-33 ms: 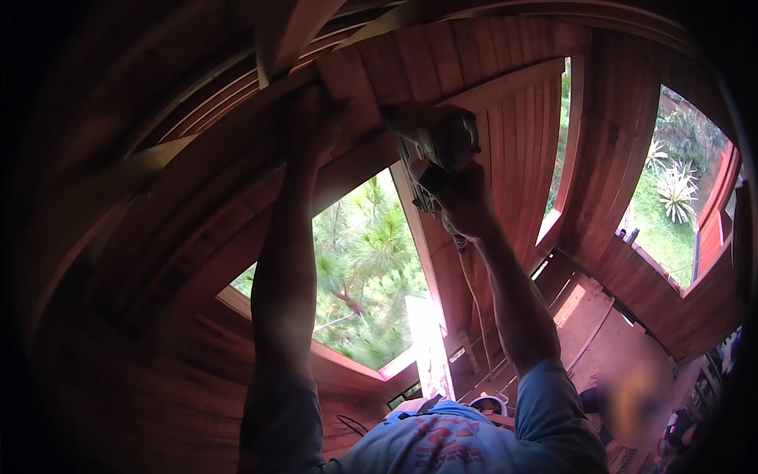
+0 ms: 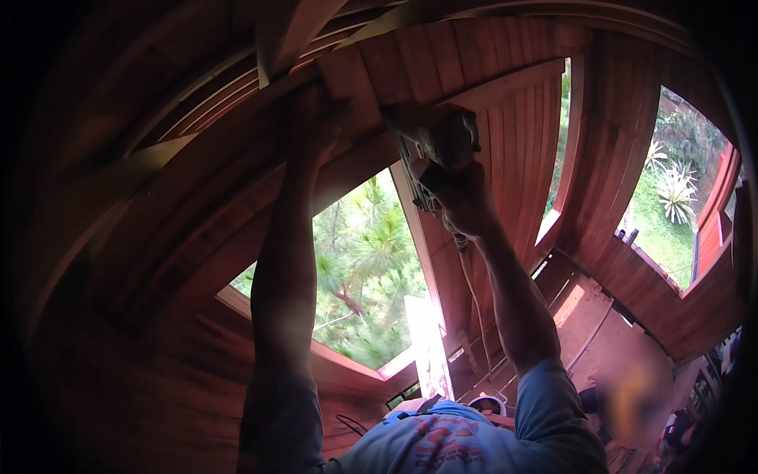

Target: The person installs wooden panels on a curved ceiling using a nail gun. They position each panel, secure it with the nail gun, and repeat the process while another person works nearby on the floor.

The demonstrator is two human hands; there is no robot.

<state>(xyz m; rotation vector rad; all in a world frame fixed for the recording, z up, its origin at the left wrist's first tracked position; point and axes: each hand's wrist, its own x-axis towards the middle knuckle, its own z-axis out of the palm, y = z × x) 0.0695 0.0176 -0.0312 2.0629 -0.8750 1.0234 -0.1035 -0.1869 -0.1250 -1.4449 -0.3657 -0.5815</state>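
Note:
My left hand [image 2: 314,118] reaches up against a wooden board [image 2: 352,95] above the big window; its fingers are too dark to make out clearly. To its right, my right hand [image 2: 462,197] is closed round the handle of a pneumatic nail gun [image 2: 442,138]. The gun's head is up at the planking, beside that board. A hose [image 2: 478,316] hangs from the gun's handle toward the floor.
Wooden planks surround a large window [image 2: 363,261] with pines outside and a right-hand window [image 2: 675,189]. A pale upright board [image 2: 426,340] stands below the big window. A bucket [image 2: 488,404] is behind my body. A blurred person [image 2: 632,391] is at lower right.

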